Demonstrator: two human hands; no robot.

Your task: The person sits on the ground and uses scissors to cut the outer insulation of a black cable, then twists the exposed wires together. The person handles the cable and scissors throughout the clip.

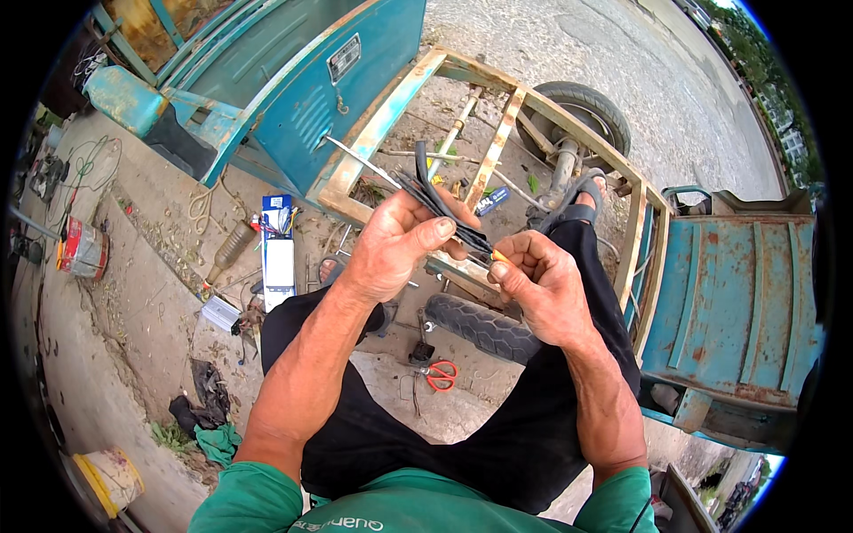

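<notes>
My left hand (404, 240) is closed around a bundle of black cables (431, 197), with one thick black piece sticking up above the thumb. My right hand (538, 284) has thumb and fingers pinched on a small yellow-orange piece (499, 257) at the bundle's right end; its exact kind is too small to make out. A thin pale cable (360, 161) runs from the blue panel (320, 98) toward the bundle. Both hands are over a rusty metal frame (498, 133), above my knees.
Around me lie a tire (480, 329), red-handled scissors (442, 376), a boxed battery pack (279, 249), a silver module (221, 314), loose wires and buckets (84, 249). A wheel (591, 115) sits beyond the frame, a rusty teal metal bed (729, 302) at the right.
</notes>
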